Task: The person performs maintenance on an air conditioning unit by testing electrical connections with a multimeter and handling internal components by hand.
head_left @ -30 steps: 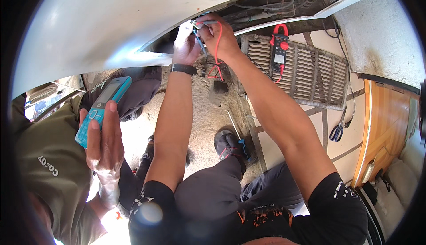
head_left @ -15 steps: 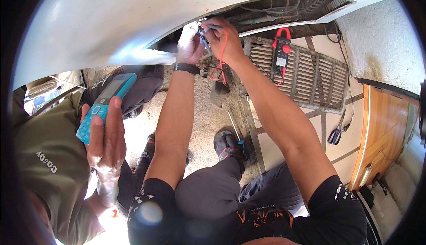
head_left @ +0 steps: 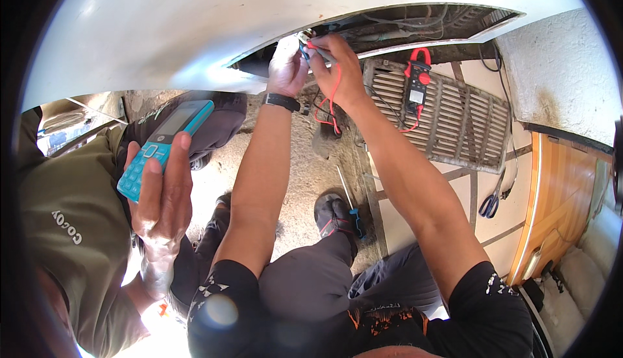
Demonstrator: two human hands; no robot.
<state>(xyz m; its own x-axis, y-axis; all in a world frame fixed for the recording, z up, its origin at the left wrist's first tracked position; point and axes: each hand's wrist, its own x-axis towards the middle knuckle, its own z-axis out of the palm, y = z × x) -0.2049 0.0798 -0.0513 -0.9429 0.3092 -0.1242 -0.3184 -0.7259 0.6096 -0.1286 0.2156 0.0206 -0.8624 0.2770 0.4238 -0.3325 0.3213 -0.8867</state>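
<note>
Both of my hands meet at the near edge of an opening in a white panel. My left hand point(head_left: 287, 66) is closed at the fingertips around a small pale part with wires, mostly hidden. Pinched in my right hand point(head_left: 342, 76) is a red test probe point(head_left: 313, 45), its tip against that small part. Something thin and blue point(head_left: 304, 53) shows between the hands; its kind is unclear. From the probe a red lead point(head_left: 336, 92) loops down below my right hand. A red and black clamp meter point(head_left: 417, 89) lies on the slatted grille to the right, leads attached.
The dark opening point(head_left: 415, 21) holds pipes and cables. Beneath the meter lies a slatted grille point(head_left: 467, 121). Scissors point(head_left: 489, 203) lie on the tiles, and a blue-handled screwdriver point(head_left: 355, 218) is beside my foot. At left, another person's hand point(head_left: 162, 209) holds a turquoise phone point(head_left: 159, 154).
The whole view has shifted slightly, moving my hands and the grille a little right and down in the picture. My right hand has tilted closer to my left. The grips look the same.
</note>
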